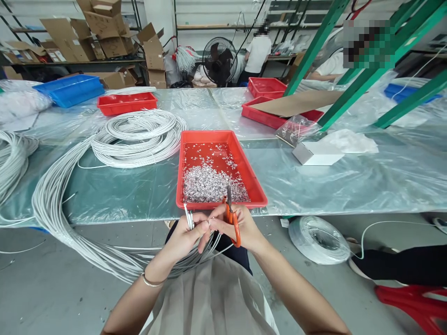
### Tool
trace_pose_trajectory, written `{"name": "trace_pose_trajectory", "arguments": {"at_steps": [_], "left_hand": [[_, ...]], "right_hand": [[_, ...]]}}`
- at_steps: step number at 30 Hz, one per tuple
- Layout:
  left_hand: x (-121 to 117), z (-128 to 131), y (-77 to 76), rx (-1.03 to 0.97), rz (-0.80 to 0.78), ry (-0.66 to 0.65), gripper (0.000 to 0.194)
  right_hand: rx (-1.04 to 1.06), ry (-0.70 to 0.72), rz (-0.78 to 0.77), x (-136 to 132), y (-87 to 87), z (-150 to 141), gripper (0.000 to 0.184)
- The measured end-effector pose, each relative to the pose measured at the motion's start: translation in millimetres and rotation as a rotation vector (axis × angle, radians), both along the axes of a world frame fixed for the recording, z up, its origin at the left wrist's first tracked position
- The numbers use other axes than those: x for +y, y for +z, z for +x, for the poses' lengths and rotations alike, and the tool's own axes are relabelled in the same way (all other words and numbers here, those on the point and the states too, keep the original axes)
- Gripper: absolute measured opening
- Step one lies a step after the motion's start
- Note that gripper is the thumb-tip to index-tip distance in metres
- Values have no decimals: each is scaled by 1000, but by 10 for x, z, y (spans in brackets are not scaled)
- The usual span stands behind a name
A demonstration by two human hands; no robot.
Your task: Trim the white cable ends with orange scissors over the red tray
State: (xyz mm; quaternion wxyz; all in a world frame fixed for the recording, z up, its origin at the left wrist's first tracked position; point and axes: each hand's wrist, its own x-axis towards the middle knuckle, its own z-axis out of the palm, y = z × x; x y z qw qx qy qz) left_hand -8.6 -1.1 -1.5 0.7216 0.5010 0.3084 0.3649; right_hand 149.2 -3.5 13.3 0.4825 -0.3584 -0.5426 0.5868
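My left hand [188, 235] is closed around several white cable ends [189, 217], which stick up past its fingers. Orange-handled scissors [234, 228] hang in my right hand [240, 228], blades pointing away from me. The thumbs and fingertips of both hands meet at a small white piece, too small to make out. Just beyond them, a red tray [258, 197] holds a heap of tiny shiny clear or metallic pieces [206, 184]. From my lap a thick bundle of grey-white cables [59, 195] runs left and up onto the table.
Coiled cable [139, 139] lies left of the tray, near another red tray [127, 103] and a blue bin [70, 90]. Green metal beams [366, 74] slant across the right. A white box [317, 153] sits beneath them. A wrapped cable coil [319, 239] rests below the table edge.
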Motion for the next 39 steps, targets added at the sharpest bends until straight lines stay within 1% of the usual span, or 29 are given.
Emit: {"name": "trace_pose_trajectory", "arguments": {"at_steps": [2, 6, 8, 10, 13, 14, 15, 16, 17, 19, 21, 23, 24, 26, 27, 28, 29, 31, 32, 34, 36, 37, 39], "left_hand": [[-6, 0, -14, -25, -1, -9, 34], [0, -43, -22, -37, -106, -154, 33], [5, -53, -9, -15, -107, -166, 34], [8, -39, 14, 22, -32, -89, 33], [13, 6, 43, 97, 75, 105, 32], [18, 19, 48, 109, 87, 151, 33], [25, 28, 50, 107, 91, 166, 33], [35, 32, 49, 90, 95, 154, 34], [46, 30, 46, 61, 99, 110, 35], [70, 13, 34, -10, 99, -16, 37], [90, -11, 18, -53, 68, -104, 38], [102, -26, 0, -63, 14, -89, 37], [106, -27, -11, -56, -8, -51, 36], [110, -14, -37, -19, -18, 48, 34], [113, -3, -54, 16, -2, 84, 33], [115, 8, -75, 65, 26, 104, 31], [118, 16, -101, 127, 72, 107, 30], [121, 13, -173, 272, 214, 93, 25], [120, -1, -219, 345, 290, 81, 23], [110, -54, -321, 463, 391, 71, 22], [89, -123, -416, 522, 373, 45, 26], [75, -155, -451, 517, 334, 22, 28], [41, -198, -480, 447, 246, -19, 31]], "right_hand": [[-27, 17, 18, 1, 18, 26, 22], [-39, 141, 51, 21, 29, 56, 21], [-35, 131, 65, 27, 24, 50, 18], [-25, 50, 79, 26, 20, 37, 15], [3, -97, 97, 19, 18, 25, 13], [11, -115, 92, 20, 17, 24, 13], [32, -110, 69, 22, 13, 21, 13], [64, -87, 32, 25, 6, 14, 14], [103, -54, -13, 29, -4, 2, 18], [177, 18, -100, 34, -32, -39, 29], [208, 59, -138, 35, -59, -90, 38], [207, 33, -129, 49, -68, -120, 36], [193, -28, -105, 70, -61, -115, 33], [94, -210, -12, 156, -23, -54, 26], [-8, -296, 51, 223, 6, 3, 25], [-153, -369, 122, 302, 39, 73, 27], [-320, -384, 192, 389, 73, 152, 29], [-708, -460, 308, 557, 133, 311, 36], [-775, -476, 329, 627, 153, 383, 34], [-845, -499, 352, 719, 163, 494, 23], [-838, -512, 353, 751, 122, 564, 9], [-831, -519, 347, 750, 87, 588, 6], [-783, -514, 312, 727, 3, 621, 19]]}}
